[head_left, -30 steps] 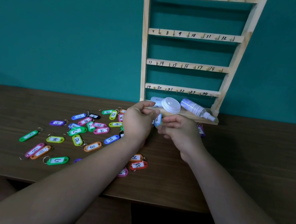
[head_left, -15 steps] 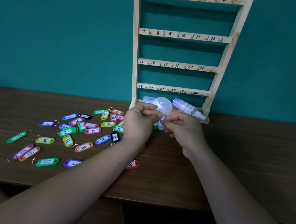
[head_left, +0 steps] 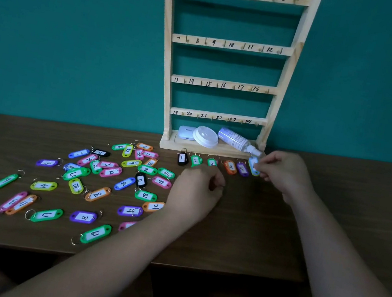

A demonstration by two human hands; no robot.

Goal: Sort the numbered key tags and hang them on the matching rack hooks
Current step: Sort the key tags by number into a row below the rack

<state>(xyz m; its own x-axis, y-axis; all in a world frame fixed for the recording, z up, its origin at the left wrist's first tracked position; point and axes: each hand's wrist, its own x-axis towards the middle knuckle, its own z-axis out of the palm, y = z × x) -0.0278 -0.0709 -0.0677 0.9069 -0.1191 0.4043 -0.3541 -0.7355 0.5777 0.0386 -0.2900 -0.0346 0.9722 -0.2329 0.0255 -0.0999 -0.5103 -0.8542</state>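
On the table, along the rack's foot: five sorted key tags lie in a row, left to right: black tag 1 [head_left: 182, 158], green tag 2 [head_left: 196, 160], green tag 3 [head_left: 212, 162], orange tag 4 [head_left: 230, 166], purple tag 5 [head_left: 242, 169]. Their rings point toward the rack [head_left: 164, 62].
Right hand [head_left: 284, 177]: at the right end of that row, just beside purple tag 5. Grip clamped, thumb and fingertips pinching a blue tag [head_left: 253, 165] low over the table [head_left: 253, 233]. The tag's number is partly covered and not legible.
Left hand [head_left: 196, 191]: low over the table, just in front of the row, near green tags 2 and 3. Grip loosely curled, nothing seen in it.
Unsorted tags [head_left: 146, 195]: scattered over the left half of the table, mixed colours, several overlapping. Legible numbers include 8, 14, 17 and 18.
Rack: wooden, upright against the teal wall [head_left: 66, 40], with four rails of hooks hand-numbered 1 to 24.
Rack base: holds a white case [head_left: 186, 132], a white round lid [head_left: 205, 136] and a spray bottle [head_left: 235, 140] lying on its side, nozzle end near the right hand.
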